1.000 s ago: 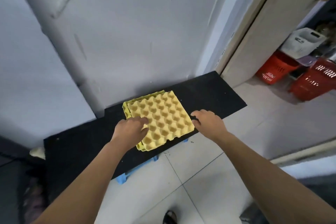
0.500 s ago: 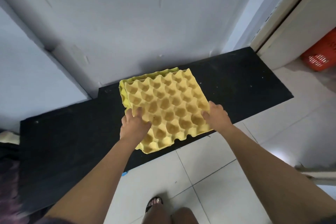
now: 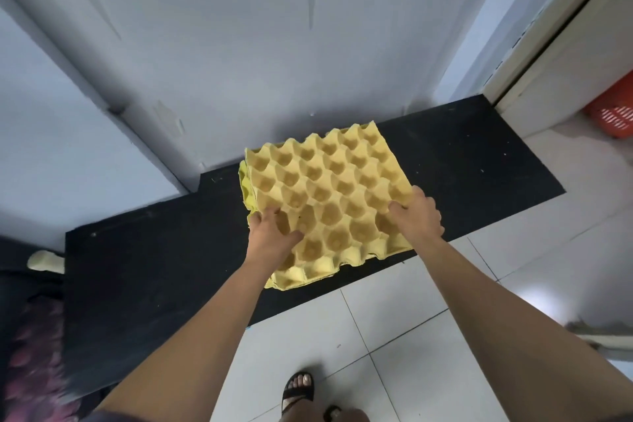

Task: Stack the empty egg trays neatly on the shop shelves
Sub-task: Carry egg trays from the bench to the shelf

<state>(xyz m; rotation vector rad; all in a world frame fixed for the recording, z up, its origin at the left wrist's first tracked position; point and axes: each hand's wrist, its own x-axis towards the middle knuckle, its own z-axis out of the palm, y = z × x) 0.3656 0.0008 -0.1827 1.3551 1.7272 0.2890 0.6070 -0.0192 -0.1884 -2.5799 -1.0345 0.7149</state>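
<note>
A yellow egg tray (image 3: 329, 188) lies on top of a short stack of trays, and a greener tray edge (image 3: 244, 181) shows at its left. The stack sits on a low black shelf board (image 3: 144, 250) against the wall, with its near corner hanging past the board's front edge. My left hand (image 3: 274, 236) grips the top tray at its near left side, fingers and thumb dug into the cups. My right hand (image 3: 419, 216) holds the tray's near right edge, fingers curled over it.
A grey wall (image 3: 274, 44) with a slanted pipe (image 3: 68, 55) rises right behind the board. White floor tiles (image 3: 394, 319) lie in front, with my sandalled foot (image 3: 298, 387). An orange basket (image 3: 613, 113) stands at the far right beyond a door frame (image 3: 548, 44).
Both hands moved from beside the stack onto the top tray and took hold of it. The top tray now lies more squarely over the greener one. The view came closer.
</note>
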